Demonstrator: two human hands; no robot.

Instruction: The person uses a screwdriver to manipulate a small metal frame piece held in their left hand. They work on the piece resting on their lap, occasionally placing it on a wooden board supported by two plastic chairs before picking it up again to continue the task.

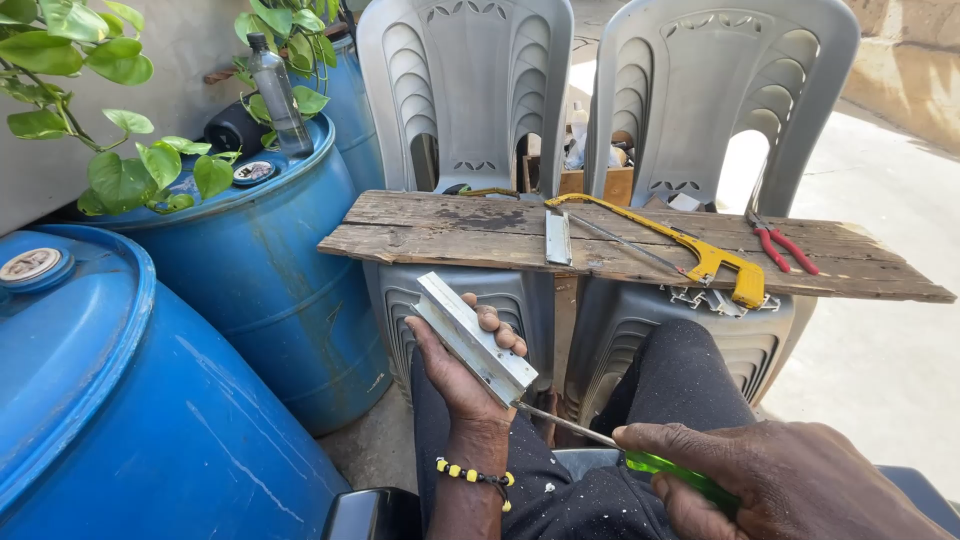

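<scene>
Right hand: the right hand [790,480] grips a green-handled screwdriver [620,452], tip at the bar's near end.
Left hand: the left hand [462,365] cradles an aluminium bar [472,335] below the plank.
Plank: the wooden plank [450,230] spans two grey chairs [470,90], carrying a yellow hacksaw [690,245] and red pliers [785,245].
Left of plank: blue drums [150,400].

Profile [470,337]: bare metal, smooth, dull sheen. Screwdriver [640,455]: bright steel shaft, glossy translucent green plastic handle. Plank [610,245]: weathered wood, rough, grey-brown, stained. Hacksaw [690,245]: yellow painted metal frame. Chairs [470,90]: matt grey moulded plastic. Drums [120,400]: smooth blue plastic, scuffed. Trousers [670,380]: black cloth, speckled.
</scene>
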